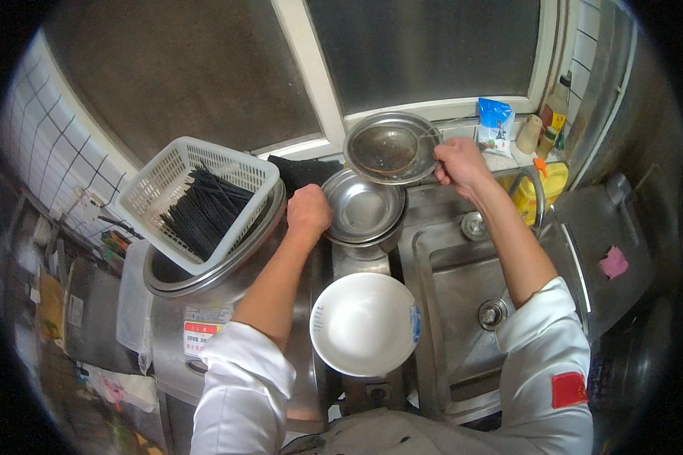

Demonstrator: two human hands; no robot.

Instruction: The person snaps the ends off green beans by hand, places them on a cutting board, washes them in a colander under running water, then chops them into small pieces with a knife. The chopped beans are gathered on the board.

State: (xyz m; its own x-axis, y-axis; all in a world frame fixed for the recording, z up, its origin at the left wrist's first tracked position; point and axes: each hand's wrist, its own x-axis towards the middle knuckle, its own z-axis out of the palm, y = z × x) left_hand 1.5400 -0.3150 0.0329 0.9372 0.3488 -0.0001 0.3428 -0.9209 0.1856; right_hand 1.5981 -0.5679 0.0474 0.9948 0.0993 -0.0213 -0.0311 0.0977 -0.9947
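Observation:
My right hand [461, 165] grips the rim of a shallow stainless steel basin [358, 165]. A round strainer or ladle [388, 147] with a long thin handle lies in that basin. Just below it stands a stack of steel basins [364, 210]. My left hand [309, 209] is closed at the stack's left rim; its fingertips are hidden, but it appears to hold the top basin. Nearer my body, between the cooker and the sink, sits a large white bowl [359, 324] with blue decoration, touched by neither hand.
On the left, a white plastic basket [176, 176] of black chopsticks [205, 213] rests on a big steel cooker [262, 364]. To the right is a steel sink [467, 273] with a curved faucet [538, 193]. A yellow jug [553, 185] and blue-white packet [495, 128] stand behind it.

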